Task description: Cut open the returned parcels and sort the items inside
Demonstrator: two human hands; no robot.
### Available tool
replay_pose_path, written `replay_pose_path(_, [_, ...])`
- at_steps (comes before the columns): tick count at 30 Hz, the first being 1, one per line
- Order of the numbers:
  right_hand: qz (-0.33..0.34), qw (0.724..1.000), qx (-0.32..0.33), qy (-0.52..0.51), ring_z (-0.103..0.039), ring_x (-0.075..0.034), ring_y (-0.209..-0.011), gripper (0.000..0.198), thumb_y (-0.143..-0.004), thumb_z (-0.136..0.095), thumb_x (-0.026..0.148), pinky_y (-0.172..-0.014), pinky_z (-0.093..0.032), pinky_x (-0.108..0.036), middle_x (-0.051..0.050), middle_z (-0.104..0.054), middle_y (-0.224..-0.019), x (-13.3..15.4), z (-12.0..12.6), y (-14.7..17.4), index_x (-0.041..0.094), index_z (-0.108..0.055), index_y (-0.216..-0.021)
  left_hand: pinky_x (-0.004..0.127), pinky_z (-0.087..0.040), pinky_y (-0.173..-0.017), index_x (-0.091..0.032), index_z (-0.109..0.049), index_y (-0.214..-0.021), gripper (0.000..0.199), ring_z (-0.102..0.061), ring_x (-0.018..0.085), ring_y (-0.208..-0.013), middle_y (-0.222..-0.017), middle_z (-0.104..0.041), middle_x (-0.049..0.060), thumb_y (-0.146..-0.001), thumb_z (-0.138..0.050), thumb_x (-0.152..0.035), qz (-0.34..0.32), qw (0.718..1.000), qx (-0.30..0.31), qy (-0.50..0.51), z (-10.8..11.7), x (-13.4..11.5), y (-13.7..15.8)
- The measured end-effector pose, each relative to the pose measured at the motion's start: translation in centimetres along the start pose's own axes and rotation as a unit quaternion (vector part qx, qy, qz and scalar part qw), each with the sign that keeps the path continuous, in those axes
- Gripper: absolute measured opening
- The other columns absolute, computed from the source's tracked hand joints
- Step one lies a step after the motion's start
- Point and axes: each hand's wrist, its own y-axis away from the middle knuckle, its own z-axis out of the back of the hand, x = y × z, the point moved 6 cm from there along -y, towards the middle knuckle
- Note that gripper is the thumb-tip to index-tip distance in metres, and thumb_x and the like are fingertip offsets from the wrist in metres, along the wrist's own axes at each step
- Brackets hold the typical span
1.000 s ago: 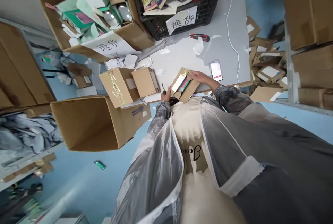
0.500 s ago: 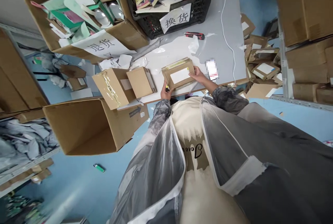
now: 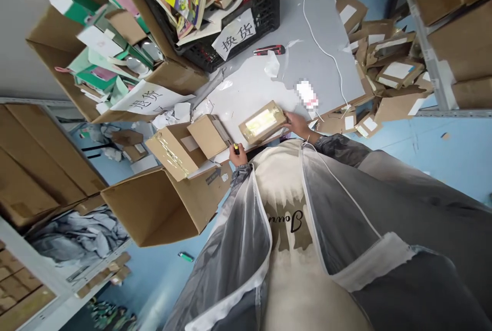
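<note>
A small cardboard parcel (image 3: 258, 135) with glossy tape over a bright pale patch lies near the table's front edge. My right hand (image 3: 298, 125) grips its right end, thumb and fingers around the corner. Off to the parcel's left, my left hand (image 3: 238, 156) is closed around a small yellow-and-black utility knife (image 3: 236, 148), apart from the parcel. Just left of that hand stand a brown carton (image 3: 207, 135) and a taped carton (image 3: 172, 152). On the table beyond lies a red-and-black box cutter (image 3: 269, 50).
A black crate (image 3: 249, 23) of books and a large carton (image 3: 180, 76) of green boxes stand at the back. A white cable (image 3: 321, 41) crosses the table (image 3: 307, 62). Parcels (image 3: 395, 72) are heaped at right; an open box (image 3: 149, 213) sits lower left.
My left hand has let go of the parcel's left end and moved left with the knife. The parcel has tilted so its taped face shows. The whole view has shifted and turned.
</note>
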Motion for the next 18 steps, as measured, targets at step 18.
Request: replay_pose_path(18, [-0.092,0.943,-0.006,-0.320,-0.068,-0.049,-0.167,0.086,-0.097,-0.084,0.087,-0.148,-0.050,-0.062,-0.013,-0.088,-0.161,2.5,-1.6,3.6,0.024,-0.086,-0.155,0.043,-0.060,-0.115,-0.021,-0.073,-0.165,0.051,-0.085,0.039,-0.137,-0.143,-0.090,0.021,-0.134,-0.041,-0.047,-0.295,0.831,0.365,-0.299,-7.9,-10.8,-2.2])
